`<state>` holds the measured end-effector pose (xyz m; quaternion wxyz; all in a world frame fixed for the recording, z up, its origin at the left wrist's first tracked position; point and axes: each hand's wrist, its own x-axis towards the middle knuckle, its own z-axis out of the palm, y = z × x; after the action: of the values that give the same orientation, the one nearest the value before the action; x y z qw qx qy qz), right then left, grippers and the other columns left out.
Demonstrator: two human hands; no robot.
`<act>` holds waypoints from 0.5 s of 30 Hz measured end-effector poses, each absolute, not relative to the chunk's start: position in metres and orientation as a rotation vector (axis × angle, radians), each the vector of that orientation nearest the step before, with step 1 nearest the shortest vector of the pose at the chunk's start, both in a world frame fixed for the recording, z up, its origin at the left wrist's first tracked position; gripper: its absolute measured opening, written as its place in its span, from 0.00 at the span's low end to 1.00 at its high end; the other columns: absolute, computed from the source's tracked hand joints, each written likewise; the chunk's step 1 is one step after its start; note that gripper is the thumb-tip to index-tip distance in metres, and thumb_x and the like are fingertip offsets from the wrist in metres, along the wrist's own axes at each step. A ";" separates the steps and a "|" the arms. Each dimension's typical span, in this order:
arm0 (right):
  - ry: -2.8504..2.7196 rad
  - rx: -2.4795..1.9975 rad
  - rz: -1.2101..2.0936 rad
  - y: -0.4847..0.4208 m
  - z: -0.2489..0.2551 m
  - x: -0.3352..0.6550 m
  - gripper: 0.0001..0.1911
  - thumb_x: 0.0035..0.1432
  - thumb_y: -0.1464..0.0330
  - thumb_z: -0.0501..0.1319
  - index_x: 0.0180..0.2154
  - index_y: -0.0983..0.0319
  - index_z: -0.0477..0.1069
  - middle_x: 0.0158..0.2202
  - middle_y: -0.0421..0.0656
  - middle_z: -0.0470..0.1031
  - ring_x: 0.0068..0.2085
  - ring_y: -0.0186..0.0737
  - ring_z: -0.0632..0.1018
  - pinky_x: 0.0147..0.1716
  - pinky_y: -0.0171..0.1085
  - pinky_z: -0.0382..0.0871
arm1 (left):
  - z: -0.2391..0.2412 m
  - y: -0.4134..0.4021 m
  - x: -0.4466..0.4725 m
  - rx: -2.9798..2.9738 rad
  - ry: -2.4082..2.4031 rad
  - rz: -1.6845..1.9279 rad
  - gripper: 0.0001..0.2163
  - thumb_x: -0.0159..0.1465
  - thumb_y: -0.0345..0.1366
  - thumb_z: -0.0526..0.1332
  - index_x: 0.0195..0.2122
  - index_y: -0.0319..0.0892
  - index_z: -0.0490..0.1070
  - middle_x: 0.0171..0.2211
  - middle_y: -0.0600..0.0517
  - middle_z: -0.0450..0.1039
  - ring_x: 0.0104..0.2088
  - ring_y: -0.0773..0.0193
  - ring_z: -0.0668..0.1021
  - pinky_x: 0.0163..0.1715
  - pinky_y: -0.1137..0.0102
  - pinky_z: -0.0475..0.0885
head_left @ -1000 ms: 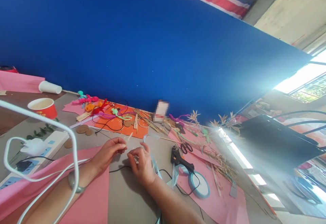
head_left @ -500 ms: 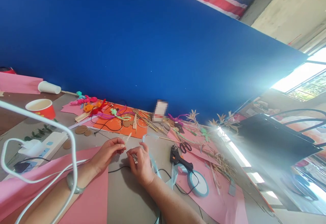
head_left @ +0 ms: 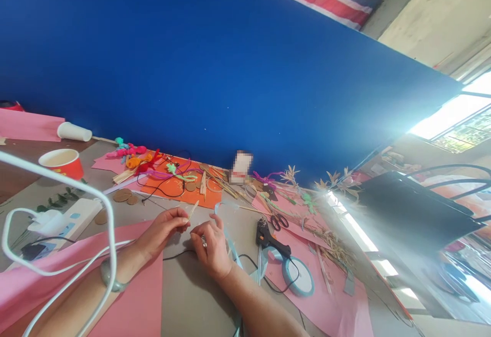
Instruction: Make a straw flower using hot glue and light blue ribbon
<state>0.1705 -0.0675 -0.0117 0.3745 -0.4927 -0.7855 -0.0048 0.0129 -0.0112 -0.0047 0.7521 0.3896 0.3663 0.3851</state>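
Between the thumb and fingers of my left hand [head_left: 171, 223] is a thin pale strip [head_left: 194, 210], pointing up and to the right. My right hand [head_left: 213, 247] is beside it, a small gap away, with its fingers curled in. A light blue ribbon [head_left: 237, 257] runs behind the right hand, and a bit of it shows above the fingertips; the curled fingers seem closed on it, though they hide most of the grip. Right of that hand lie a black hot glue gun [head_left: 270, 240] and a roll of light blue ribbon [head_left: 299, 276].
Black-handled scissors [head_left: 279, 221] rest on pink paper [head_left: 333, 301]. Dried stems and coloured pipe cleaners [head_left: 132, 150] lie along the blue panel [head_left: 215, 71]. A white cable [head_left: 109, 214] loops in front of the power strip [head_left: 79, 219]. A paper cup [head_left: 61, 162] stands at left.
The loop of light blue ribbon above my right hand has drawn in and shows less. Both hands stay in almost the same place.
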 end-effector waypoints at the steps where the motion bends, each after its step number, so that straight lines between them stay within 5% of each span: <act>1: -2.012 -1.264 -0.011 -0.068 -0.011 0.170 0.07 0.60 0.72 0.56 0.30 0.56 0.68 0.27 0.37 0.74 0.31 0.36 0.75 0.55 0.49 0.59 | -0.005 -0.011 0.013 0.852 0.799 0.840 0.06 0.50 0.35 0.66 0.26 0.41 0.70 0.22 0.55 0.71 0.24 0.68 0.69 0.28 0.74 0.61; 15: -2.025 -1.272 -0.043 -0.067 -0.015 0.169 0.03 0.57 0.71 0.60 0.31 0.56 0.71 0.30 0.39 0.74 0.32 0.37 0.75 0.55 0.51 0.57 | -0.007 -0.011 0.013 0.837 0.755 0.838 0.06 0.51 0.33 0.66 0.26 0.40 0.69 0.22 0.55 0.71 0.24 0.70 0.67 0.28 0.75 0.61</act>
<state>0.1692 -0.0674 -0.0152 0.3664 -0.4948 -0.7878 -0.0168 0.0132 -0.0105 -0.0075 0.7633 0.3851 0.3474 0.3853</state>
